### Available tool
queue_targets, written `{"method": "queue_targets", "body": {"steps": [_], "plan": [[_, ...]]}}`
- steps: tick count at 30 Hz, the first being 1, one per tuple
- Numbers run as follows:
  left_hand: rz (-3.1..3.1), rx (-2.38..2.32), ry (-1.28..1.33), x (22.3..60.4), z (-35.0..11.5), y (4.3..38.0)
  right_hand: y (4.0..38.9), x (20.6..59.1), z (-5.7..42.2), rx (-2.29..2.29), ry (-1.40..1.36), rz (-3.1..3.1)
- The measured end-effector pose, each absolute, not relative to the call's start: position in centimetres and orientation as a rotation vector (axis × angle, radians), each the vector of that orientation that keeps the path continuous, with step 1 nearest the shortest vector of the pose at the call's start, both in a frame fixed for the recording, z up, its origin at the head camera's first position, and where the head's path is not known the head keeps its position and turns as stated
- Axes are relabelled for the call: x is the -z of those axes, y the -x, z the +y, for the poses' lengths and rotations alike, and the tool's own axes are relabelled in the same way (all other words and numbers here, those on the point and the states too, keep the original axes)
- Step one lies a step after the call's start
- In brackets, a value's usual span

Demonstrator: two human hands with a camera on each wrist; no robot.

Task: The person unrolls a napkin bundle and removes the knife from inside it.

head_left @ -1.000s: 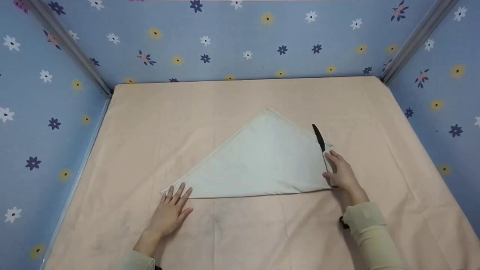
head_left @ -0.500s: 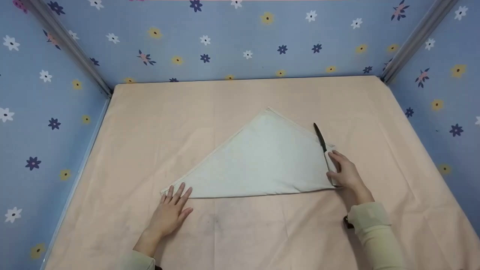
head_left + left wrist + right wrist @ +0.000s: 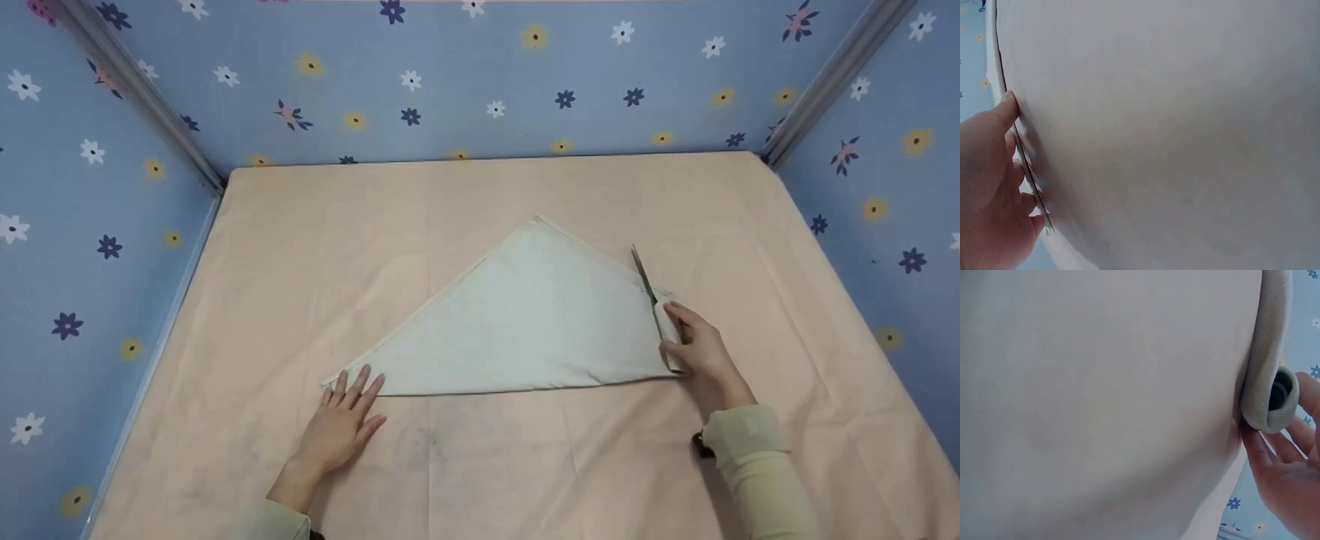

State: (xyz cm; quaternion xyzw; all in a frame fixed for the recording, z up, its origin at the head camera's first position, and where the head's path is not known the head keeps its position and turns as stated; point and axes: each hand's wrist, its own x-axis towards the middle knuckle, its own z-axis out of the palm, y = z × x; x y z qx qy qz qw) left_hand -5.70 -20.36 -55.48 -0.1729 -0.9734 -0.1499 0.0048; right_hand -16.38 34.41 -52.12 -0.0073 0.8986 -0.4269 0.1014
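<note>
A pale cloth [image 3: 517, 322], folded to a near-triangle, lies on the covered table. My left hand [image 3: 337, 435] rests spread over its left corner; the left wrist view shows the fingertips along the cloth's edge. At the right end, my right hand [image 3: 705, 356] holds a knife whose handle part is rolled in the cloth's edge, thumb on one side and fingers on the other. The thin dark blade [image 3: 645, 277] pokes out beyond the roll's far end. In the right wrist view, a dark round end [image 3: 1279, 394] shows inside the cloth roll [image 3: 1258, 391]. The handle is mostly hidden.
A peach tablecloth [image 3: 360, 217] with creases covers the table. Blue flowered panels [image 3: 465, 75] rise behind and on both sides, with grey posts [image 3: 832, 79] at the back corners.
My right hand and the wrapped knife have shifted a little to the right, and the cloth's right edge reaches farther. The blade has turned and looks thinner. My left hand stays still.
</note>
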Motion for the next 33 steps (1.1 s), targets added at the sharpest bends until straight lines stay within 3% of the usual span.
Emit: {"method": "queue_targets", "body": {"steps": [33], "plan": [[-3.119, 0.45, 0.527, 55.4, -20.4, 5.9, 15.9, 52.1, 37.2, 1.493, -0.111, 2.524]]}}
